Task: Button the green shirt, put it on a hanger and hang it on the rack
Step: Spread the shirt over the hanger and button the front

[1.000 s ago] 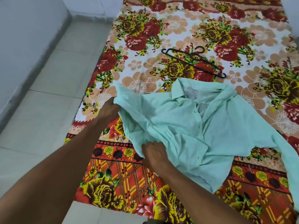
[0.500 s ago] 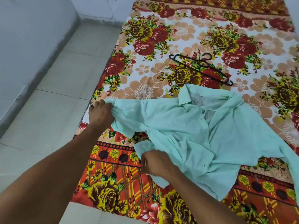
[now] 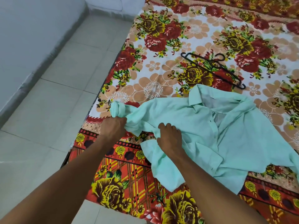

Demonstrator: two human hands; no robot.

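Flowery bedsheet covers a bed next to a gray tile floor. Green shirt lies crumpled near the front edge, collar up. L hand grips a bunched sleeve by the left edge. R hand grabs the shirt w/ bent fingers. Black hanger lies past the collar, not touching.

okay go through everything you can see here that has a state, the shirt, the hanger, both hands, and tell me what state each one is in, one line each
Light green button-up shirt: crumpled on the floral bedsheet, front open, unbuttoned, collar away from the person.
Black plastic hanger: flat on the bedsheet beyond the collar, empty, untouched.
Left hand: grips a bunched sleeve of the shirt.
Right hand: fingers curled into the shirt's fabric near the front edge.
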